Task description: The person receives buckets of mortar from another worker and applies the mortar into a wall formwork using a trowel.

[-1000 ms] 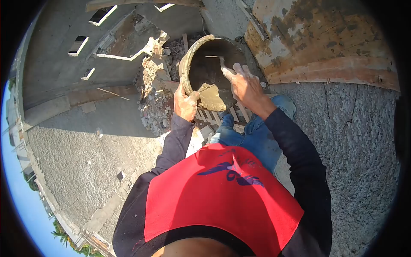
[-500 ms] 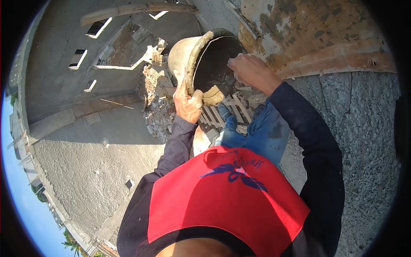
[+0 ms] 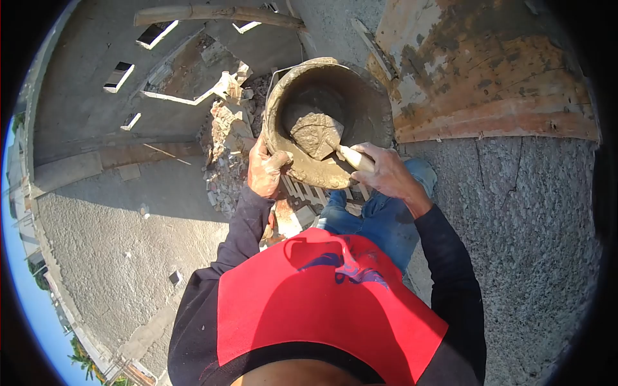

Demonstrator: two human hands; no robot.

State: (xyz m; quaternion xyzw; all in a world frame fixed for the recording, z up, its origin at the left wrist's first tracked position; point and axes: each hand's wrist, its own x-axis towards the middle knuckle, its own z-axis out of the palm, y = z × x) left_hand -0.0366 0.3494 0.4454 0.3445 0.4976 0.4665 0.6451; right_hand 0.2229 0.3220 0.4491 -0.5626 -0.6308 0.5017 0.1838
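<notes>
A mortar-caked bucket (image 3: 381, 96) hangs in front of me, its mouth facing up toward the camera. My left hand (image 3: 265, 170) grips the near left of its rim, thumb over the edge. In my right hand (image 3: 386, 172) is a trowel (image 3: 356, 158), fingers wrapped around its pale handle. The trowel's blade lies inside the bucket's mouth under a heap of wet grey mortar (image 3: 311, 132). More mortar coats the inner wall and the lip. The bucket's bottom is in shadow.
A stained wooden board (image 3: 496, 77) stands at upper right above a rough plastered wall (image 3: 508, 257). Rubble (image 3: 225, 164) and a slatted wooden pallet (image 3: 308, 192) lie below the bucket. A grey wall with small openings (image 3: 84, 77) spans the left, with a long pole (image 3: 219, 13) near the top.
The bucket has tipped from its side so its mouth faces me more. My right hand has drawn back toward me, and the trowel now shows with mortar on its blade.
</notes>
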